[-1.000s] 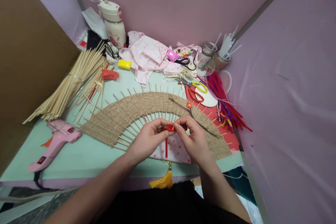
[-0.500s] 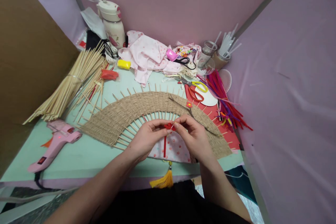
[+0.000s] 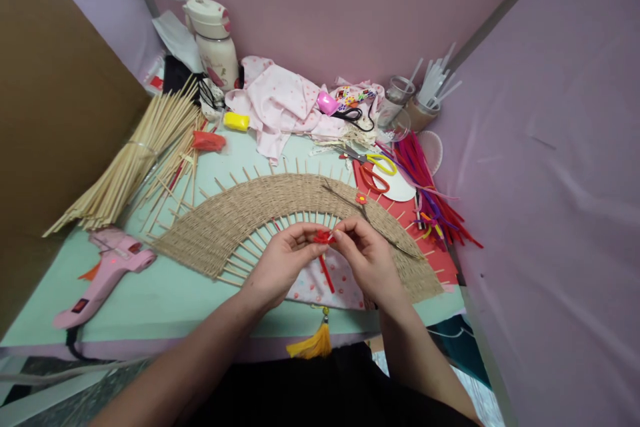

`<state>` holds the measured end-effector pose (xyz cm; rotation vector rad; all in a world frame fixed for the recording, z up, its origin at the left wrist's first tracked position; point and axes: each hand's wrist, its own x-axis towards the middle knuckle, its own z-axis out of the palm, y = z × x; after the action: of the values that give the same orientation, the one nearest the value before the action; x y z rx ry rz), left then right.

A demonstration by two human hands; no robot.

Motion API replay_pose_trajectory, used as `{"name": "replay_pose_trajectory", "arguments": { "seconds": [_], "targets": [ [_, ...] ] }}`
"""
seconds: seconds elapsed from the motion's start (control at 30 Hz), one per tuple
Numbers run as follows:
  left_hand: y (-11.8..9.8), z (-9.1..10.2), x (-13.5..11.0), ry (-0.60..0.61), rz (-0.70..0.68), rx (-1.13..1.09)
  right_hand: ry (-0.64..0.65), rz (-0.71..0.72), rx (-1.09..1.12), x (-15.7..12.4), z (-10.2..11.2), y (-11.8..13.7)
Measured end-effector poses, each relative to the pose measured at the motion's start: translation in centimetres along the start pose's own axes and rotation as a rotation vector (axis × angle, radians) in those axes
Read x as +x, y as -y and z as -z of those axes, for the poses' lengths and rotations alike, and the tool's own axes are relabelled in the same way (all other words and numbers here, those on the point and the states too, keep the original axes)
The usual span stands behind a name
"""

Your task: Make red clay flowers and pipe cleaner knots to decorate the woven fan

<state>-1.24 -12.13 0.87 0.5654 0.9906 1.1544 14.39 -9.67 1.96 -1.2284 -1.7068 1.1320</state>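
Note:
My left hand [image 3: 283, 260] pinches a small bent red pipe cleaner [image 3: 327, 272], whose straight tail hangs down to the right. On its other side, my right hand [image 3: 367, 257] pinches the looped red part between thumb and forefinger. Both hands are above a woven fan [image 3: 240, 213] made of sticks and brown cord, with pink patterned cloth [image 3: 345, 283] at its lower middle. A thin twig [image 3: 370, 219] lies across the fan's right side, with a small red flower [image 3: 361, 198] on it. A yellow tassel [image 3: 314, 343] hangs from the fan's bottom.
A pink glue gun [image 3: 103, 273] lies at the left, its cord over the table edge. Behind it is a bundle of sticks [image 3: 135, 160]. Scissors [image 3: 373, 173] and loose pipe cleaners [image 3: 425, 187] lie right of the fan. A bottle [image 3: 215, 47] stands behind.
The red pipe cleaner's tail has swung from hanging straight down to slanting down and right. Both hands keep their pinch in nearly the same place.

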Motion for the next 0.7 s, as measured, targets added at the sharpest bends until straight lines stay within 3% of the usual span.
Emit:
{"name": "replay_pose_trajectory", "arguments": {
  "seconds": [0.13,0.27,0.33,0.47,0.6,0.7],
  "targets": [
    [0.0,0.0,0.2,-0.041,0.013,-0.050,-0.032,0.013,0.084,-0.2,0.5,0.5],
    [-0.3,-0.1,0.3,-0.036,0.013,-0.059,0.198,0.089,0.146,-0.5,1.6,1.6],
    [-0.3,0.0,0.3,-0.057,-0.001,-0.047,0.242,0.145,0.129,-0.7,1.9,1.9],
    [-0.3,-0.1,0.2,-0.107,-0.056,-0.033,0.103,0.281,-0.066,-0.9,1.6,1.8],
    [-0.1,-0.3,0.2,-0.128,-0.115,-0.005,0.130,0.383,-0.153,-1.0,0.5,1.6],
    [-0.2,-0.4,0.3,-0.136,-0.157,0.077,0.100,0.383,-0.132,-0.9,-0.3,1.4]
  ]
}}
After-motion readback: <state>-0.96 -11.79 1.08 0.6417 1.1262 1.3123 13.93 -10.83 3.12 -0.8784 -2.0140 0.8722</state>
